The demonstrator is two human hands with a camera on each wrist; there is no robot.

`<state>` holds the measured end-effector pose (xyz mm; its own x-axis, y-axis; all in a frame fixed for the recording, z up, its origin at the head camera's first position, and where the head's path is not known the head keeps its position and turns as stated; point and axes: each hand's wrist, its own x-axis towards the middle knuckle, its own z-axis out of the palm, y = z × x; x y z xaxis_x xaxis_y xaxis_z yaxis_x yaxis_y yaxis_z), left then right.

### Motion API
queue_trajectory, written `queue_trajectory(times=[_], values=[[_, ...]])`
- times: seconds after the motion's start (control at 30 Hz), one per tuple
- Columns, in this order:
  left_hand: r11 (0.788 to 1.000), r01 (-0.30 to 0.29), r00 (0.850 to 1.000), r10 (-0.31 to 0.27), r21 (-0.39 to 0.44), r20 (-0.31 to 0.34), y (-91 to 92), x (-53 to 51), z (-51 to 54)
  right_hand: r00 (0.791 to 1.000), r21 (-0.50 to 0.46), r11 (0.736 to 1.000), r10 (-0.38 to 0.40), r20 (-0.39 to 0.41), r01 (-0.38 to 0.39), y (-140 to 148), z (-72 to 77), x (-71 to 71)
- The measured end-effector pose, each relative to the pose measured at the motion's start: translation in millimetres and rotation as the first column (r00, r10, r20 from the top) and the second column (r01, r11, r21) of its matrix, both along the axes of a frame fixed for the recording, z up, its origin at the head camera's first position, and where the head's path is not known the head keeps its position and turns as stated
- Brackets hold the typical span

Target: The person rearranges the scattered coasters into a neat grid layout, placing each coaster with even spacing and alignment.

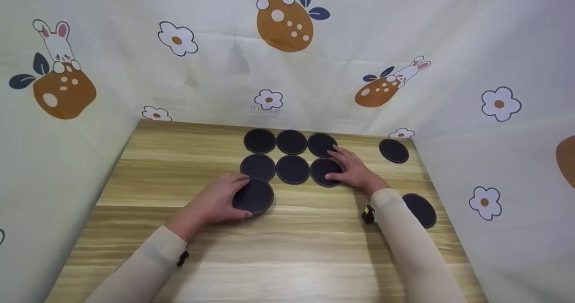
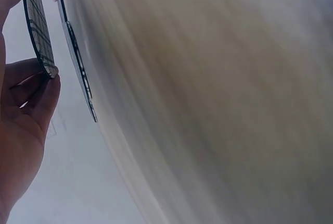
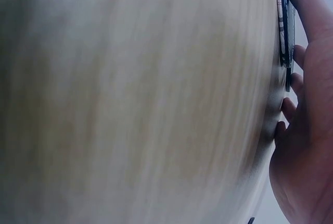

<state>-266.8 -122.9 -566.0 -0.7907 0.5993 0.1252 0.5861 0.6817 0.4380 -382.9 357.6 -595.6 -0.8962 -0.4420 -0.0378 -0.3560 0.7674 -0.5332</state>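
Observation:
My left hand (image 1: 220,199) grips a round black coaster (image 1: 257,197) between thumb and fingers. In the left wrist view this coaster's plaid underside (image 2: 39,26) shows, raised off the tabletop and tilted. Its far edge overlaps the left coaster (image 1: 257,167) of the second row in the head view. My right hand (image 1: 355,170) rests over the right coaster (image 1: 324,172) of that row. Its thumb lies on this coaster, while its fingers reach the near edge of the coaster behind (image 1: 321,144). The right fingertips are partly hidden in the right wrist view.
Other black coasters sit in the two rows, including the middle one (image 1: 293,169) and the back left one (image 1: 259,140). Two loose coasters lie at the right, one far back (image 1: 394,150), one beside my right sleeve (image 1: 421,210). Patterned cloth (image 1: 215,82) walls the wooden table (image 1: 287,253).

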Motion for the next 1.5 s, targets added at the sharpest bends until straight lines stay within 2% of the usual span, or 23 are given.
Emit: queue_trajectory(times=[0.23,0.53,0.93,1.5], values=[[1.000,0.011,1.000,-0.010,-0.013,0.009,3.6,2.8,1.8,1.000,0.005,1.000,-0.002,-0.006,0.002,-1.9,1.5,0.6],[0.999,0.003,0.999,0.000,-0.050,0.051,6.5,6.1,0.9,1.000,0.004,1.000,-0.006,-0.008,0.006,-2.5,0.2,0.9],[0.998,-0.014,0.998,0.018,-0.063,0.059,10.8,8.5,-5.7,1.000,-0.009,1.000,0.005,-0.001,-0.005,-1.1,-1.1,1.2],[0.996,-0.033,0.996,0.039,-0.083,0.076,14.3,11.6,-7.5,1.000,-0.002,1.000,-0.007,-0.002,0.007,-0.7,-1.8,0.4]])
